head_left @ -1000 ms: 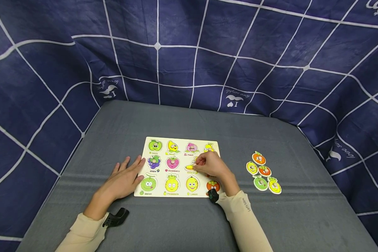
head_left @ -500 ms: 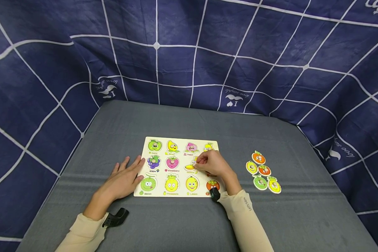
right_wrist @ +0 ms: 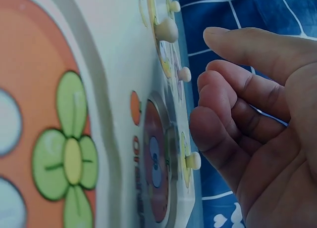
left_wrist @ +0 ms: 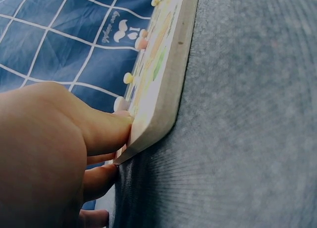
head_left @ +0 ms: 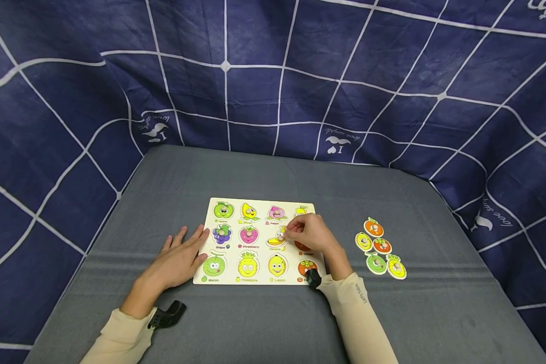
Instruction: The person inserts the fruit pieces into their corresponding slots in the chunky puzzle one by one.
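A pale fruit puzzle board (head_left: 262, 279) lies flat on the grey cloth. Its left edge is touched by my left hand (head_left: 176, 260), fingers spread. In the left wrist view the thumb (left_wrist: 106, 131) presses the board's top near a corner, while other fingers lie beside the edge. My right hand (head_left: 313, 235) hovers over the board's right part, just beside the banana piece (head_left: 276, 238). In the right wrist view its fingers are loosely bent, holding nothing, apart from the nearest wooden knob (right_wrist: 167, 30). The printed orange recess (right_wrist: 156, 159) shows no knob. The hand partly hides the right column.
To the right of the board, several loose knobbed fruit pieces lie together: an orange one (head_left: 373, 228), a yellow one (head_left: 364, 242), a red-orange one (head_left: 382, 246), a melon (head_left: 376, 264) and a pineapple (head_left: 396, 268). Dark blue checked cloth (head_left: 255, 91) hangs behind the table.
My right hand has let go of the banana piece's knob and moved slightly right, leaving the banana in its place. My left hand stays still.
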Demonstrator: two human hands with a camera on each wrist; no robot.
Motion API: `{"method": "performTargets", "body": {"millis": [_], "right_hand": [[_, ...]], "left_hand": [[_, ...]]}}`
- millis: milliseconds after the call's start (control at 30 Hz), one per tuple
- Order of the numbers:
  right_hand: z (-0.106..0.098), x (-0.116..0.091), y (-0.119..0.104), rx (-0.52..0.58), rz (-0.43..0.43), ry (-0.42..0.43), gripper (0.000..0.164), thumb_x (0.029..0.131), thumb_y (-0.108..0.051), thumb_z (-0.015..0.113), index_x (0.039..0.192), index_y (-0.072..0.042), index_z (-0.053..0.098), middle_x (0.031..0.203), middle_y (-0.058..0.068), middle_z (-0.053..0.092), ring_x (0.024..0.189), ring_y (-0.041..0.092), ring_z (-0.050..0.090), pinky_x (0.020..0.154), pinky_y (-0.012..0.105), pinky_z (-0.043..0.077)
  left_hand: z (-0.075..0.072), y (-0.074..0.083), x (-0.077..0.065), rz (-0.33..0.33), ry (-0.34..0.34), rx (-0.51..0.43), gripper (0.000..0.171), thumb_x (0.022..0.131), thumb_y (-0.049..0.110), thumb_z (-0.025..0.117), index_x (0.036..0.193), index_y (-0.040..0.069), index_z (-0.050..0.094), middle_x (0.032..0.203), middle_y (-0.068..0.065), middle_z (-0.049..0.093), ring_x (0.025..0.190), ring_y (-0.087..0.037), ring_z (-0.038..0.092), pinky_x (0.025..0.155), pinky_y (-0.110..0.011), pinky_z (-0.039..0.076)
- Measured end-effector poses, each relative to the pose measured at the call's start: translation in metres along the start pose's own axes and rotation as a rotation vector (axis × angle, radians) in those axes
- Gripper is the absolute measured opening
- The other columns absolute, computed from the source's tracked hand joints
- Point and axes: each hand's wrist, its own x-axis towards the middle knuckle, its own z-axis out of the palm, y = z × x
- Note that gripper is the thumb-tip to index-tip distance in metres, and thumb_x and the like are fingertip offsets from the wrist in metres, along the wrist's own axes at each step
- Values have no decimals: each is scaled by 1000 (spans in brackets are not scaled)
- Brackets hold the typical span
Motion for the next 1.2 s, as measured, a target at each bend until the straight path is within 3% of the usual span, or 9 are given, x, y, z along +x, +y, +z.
{"method": "performTargets", "body": {"millis": [800,1200], "right_hand": [[-22,-5,15,6,-6,131,13,82,-13,80,86,-2,75,70,-2,66,61,10,57,56,23,47],[-44,-16,28,-4,45,187,13,83,-12,79,89,0,74,72,1,65,63,16,55,57,23,45]], "left_hand": [[0,2,0,-3,7,-3,60,100,21,58,152,1,36,156,-21,32,141,-56,17,106,-74,11],[-1,2,-1,-10,7,-5,60,99,20,58,152,0,36,156,-21,32,141,-56,17,106,-74,11]]}}
